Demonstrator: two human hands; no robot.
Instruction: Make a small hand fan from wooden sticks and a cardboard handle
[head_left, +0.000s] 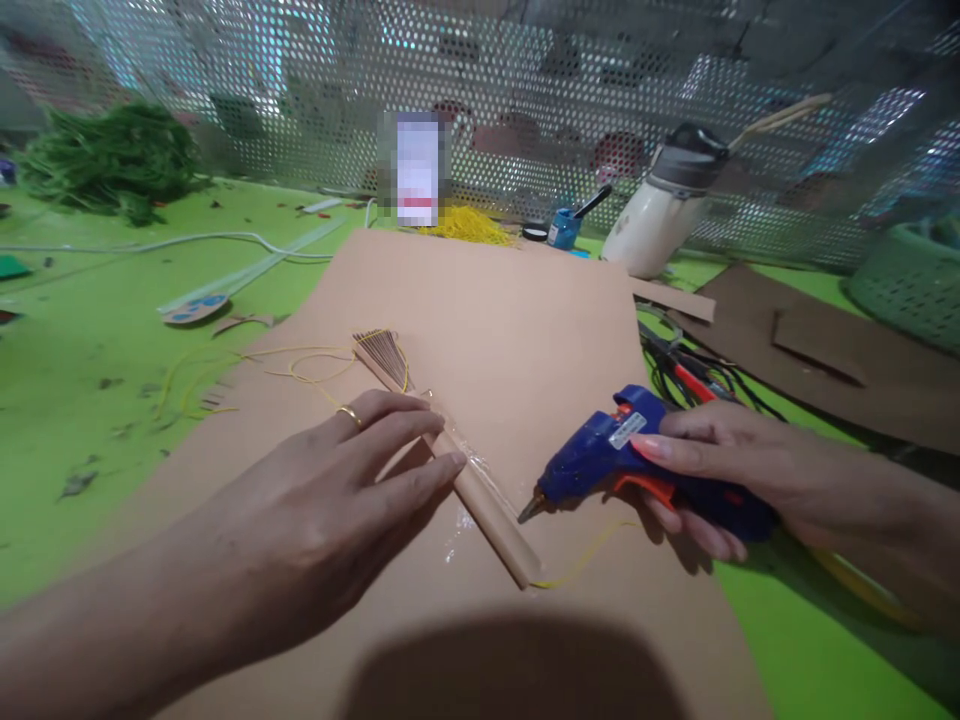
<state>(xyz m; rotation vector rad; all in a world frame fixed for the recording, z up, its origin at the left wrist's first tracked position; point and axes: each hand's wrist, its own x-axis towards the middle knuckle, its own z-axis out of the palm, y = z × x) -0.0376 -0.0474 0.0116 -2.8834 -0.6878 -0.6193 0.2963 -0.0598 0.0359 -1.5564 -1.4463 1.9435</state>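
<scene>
On a brown paper sheet (510, 300) lies a narrow brown card roll (491, 515) with a finely slit, fanned far end and yellow string around it. My left hand (337, 480) is on the roll, fingertips pressing on its upper middle; the thumb is hidden. Clear, shiny glue strands (476, 455) run along the right side of the roll. My right hand (720, 470) is wrapped around a blue hot glue gun (600, 450), thumb on its side and fingers by the orange trigger. The gun's metal nozzle points down-left, close to the roll's right edge near its lower end.
At the back stand a pale bottle (652, 220), a small blue paint pot (564, 230) and a phone (417, 170). Green fibre (112, 155) is heaped at the left. Scissors (690, 378), dark cables and brown card (832, 350) lie right, near a green basket (911, 275).
</scene>
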